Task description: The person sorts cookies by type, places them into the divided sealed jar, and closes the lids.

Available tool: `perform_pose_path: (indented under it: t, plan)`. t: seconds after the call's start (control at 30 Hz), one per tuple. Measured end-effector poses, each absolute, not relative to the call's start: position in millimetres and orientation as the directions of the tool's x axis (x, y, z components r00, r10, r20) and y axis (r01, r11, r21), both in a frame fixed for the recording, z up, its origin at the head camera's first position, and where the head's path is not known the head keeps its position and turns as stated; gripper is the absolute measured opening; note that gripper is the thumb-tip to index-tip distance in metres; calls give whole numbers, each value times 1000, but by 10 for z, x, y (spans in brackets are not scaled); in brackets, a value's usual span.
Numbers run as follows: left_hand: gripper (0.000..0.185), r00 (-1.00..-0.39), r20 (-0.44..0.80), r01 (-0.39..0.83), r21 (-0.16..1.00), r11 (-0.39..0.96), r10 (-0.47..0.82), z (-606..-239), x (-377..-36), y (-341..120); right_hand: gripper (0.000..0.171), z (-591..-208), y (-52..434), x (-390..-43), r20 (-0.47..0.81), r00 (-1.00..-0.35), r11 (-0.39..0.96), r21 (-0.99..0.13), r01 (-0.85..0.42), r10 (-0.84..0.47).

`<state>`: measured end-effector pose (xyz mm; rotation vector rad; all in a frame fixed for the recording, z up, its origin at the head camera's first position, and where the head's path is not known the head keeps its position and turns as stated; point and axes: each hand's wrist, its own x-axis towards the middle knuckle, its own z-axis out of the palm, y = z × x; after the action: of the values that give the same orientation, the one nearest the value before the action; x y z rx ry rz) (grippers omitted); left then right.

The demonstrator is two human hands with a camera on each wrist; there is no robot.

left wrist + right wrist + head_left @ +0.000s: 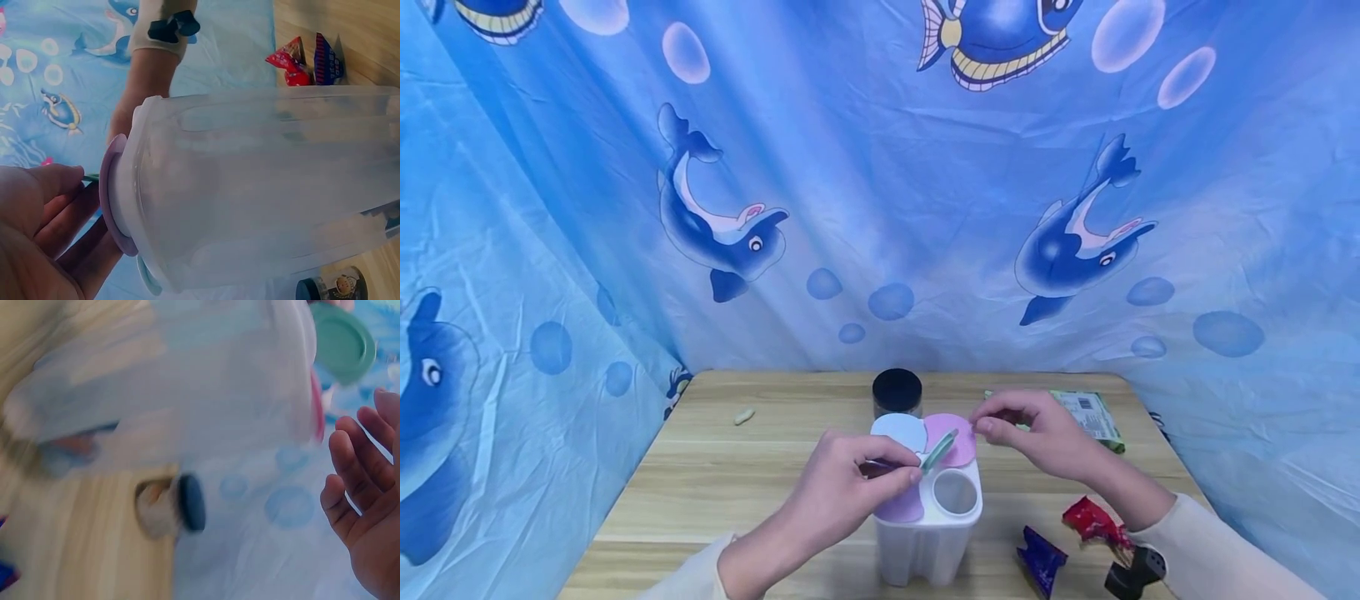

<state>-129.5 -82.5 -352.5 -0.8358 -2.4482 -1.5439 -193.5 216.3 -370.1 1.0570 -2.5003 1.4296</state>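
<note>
A translucent white container (pixel 925 546) stands upright with several round openings on its top. Near its front right corner one opening (pixel 955 492) is uncovered. My left hand (pixel 857 475) pinches a green lid (pixel 938 452), tilted up above the top; its round underside faces the right wrist camera (pixel 344 344). The pale blue lid (pixel 898 432), the pink lid (pixel 953 433) and the purple lid (pixel 901 507) cover the other openings. My right hand (pixel 1037 433) holds nothing, with loosely bent fingers beside the pink lid's outer edge.
Behind the container stands a jar with a black lid (pixel 897 390). A green and white packet (pixel 1090 417) lies at the back right. Red (pixel 1093 521) and purple (pixel 1041 560) wrapped packs lie front right, by a black device (pixel 1138 573) at my right sleeve. A small pale piece (pixel 743 416) lies left.
</note>
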Motion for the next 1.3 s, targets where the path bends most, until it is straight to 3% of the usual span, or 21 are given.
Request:
perform_pose_path:
  t: [0.17,0.37,0.53,1.1,1.3]
  plan:
    - [10,-849,370,496,805,325,377,-3512,-1282,-819,13,-4025,2470,-1994,222,-806,444,-740,-505,-548]
    - [10,-854,351,483,808,338,384,-3495,-1294,-808,22,-4500,2783,-2053,-80,-751,508,-782,-361,-656]
    - [8,-853,336,480,807,345,401,-3488,-1315,-813,25,-4747,2812,-2005,-216,-711,577,-753,-316,-670]
    - [10,-836,313,490,796,356,450,-3401,-1337,-820,19,-5031,2690,-1932,-259,-719,665,-653,-362,-645]
    - [11,-827,329,508,785,354,456,-3413,-1340,-815,19,-5030,2720,-1925,-280,-709,658,-675,-333,-647]
